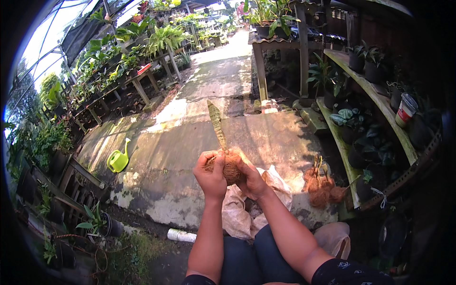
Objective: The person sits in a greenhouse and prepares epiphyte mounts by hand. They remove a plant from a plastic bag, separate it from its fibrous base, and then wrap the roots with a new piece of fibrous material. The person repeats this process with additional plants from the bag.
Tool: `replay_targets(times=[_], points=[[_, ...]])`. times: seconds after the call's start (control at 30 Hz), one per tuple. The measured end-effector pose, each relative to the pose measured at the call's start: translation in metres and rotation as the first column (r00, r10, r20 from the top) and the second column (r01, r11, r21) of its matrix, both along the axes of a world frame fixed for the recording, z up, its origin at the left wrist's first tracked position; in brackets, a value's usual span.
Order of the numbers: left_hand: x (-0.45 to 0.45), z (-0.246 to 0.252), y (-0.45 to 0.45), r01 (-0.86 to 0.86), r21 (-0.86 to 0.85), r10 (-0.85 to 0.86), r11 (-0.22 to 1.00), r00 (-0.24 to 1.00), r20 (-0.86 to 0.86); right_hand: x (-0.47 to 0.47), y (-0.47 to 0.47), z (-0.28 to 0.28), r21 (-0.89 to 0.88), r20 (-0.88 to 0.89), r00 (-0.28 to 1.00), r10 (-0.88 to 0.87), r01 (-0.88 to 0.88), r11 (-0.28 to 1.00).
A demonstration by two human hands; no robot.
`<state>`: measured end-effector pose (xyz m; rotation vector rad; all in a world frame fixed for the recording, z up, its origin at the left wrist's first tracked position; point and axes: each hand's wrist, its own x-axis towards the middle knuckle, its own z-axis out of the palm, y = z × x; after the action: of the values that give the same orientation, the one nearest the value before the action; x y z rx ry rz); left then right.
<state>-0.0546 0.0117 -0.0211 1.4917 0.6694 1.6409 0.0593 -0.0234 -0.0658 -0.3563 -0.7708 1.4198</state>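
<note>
Both my hands hold a round ball of brown coconut fibre (231, 166) in front of me. My left hand (212, 174) grips its left side with the thumb on the front, and my right hand (251, 178) closes on its right side. An upright, mottled snake plant leaf (216, 123) rises from the top of the ball. Below my hands, a pale woven sack (237, 217) lies crumpled on the ground before my knees. To the right rests a group of fibre balls (319, 190) with short shoots.
A green watering can (118, 161) stands on the concrete path (164, 149) at left. Near my left forearm lies a white pipe piece (181, 235). Wooden shelves (340, 142) with potted plants are at right, where a lidded cup (406, 109) stands. Plant benches (140, 91) line the left.
</note>
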Motion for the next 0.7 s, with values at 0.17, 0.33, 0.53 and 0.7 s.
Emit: replay_targets(times=[0.17,0.33,0.53,0.7], points=[[0.001,0.005,-0.003,-0.152,-0.005,0.152,0.988,0.985,0.086,-0.018,-0.004,0.016,0.068,0.202,0.961,-0.188,0.178,0.982],[0.009,0.002,-0.004,-0.036,0.058,0.032,0.998,0.998,0.056,-0.022,-0.001,0.014,-0.039,0.194,0.931,-0.309,0.322,0.946],[0.009,0.003,0.001,0.274,-0.053,-0.277,0.960,0.959,-0.065,-0.005,-0.002,0.026,-0.286,-0.293,0.886,-0.360,0.278,0.917],[0.008,0.002,-0.005,0.109,0.002,-0.079,0.994,0.732,-0.677,0.031,-0.007,0.008,-0.129,-0.635,0.762,-0.125,0.056,0.990]])
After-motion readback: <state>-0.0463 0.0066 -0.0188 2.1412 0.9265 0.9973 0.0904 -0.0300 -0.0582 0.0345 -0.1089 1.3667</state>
